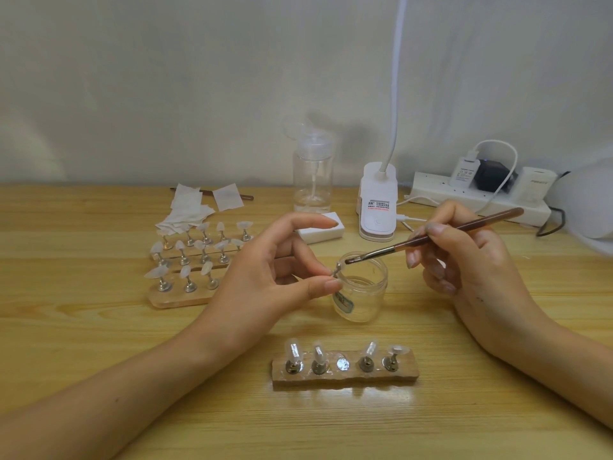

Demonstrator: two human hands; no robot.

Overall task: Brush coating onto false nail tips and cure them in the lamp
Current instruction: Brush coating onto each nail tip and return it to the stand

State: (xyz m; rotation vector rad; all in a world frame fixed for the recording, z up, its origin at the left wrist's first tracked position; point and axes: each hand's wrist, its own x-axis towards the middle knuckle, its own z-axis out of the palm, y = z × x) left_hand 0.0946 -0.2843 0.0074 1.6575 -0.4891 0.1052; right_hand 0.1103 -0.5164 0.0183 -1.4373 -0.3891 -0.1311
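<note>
Left hand [265,273] pinches a nail-tip stand [337,269] over the open glass jar [363,287]. Right hand [464,257] grips a brown brush [431,235], bristles touching the tip.

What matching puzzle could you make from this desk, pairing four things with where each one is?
Things: 1 brush; 2 clear jar; 3 pump bottle; 4 lifted nail stand.
Places: A at the back, by the wall; B in the right hand; C pinched by the left hand; D middle of the desk, below the brush tip.
Pairs: 1-B, 2-D, 3-A, 4-C.
</note>
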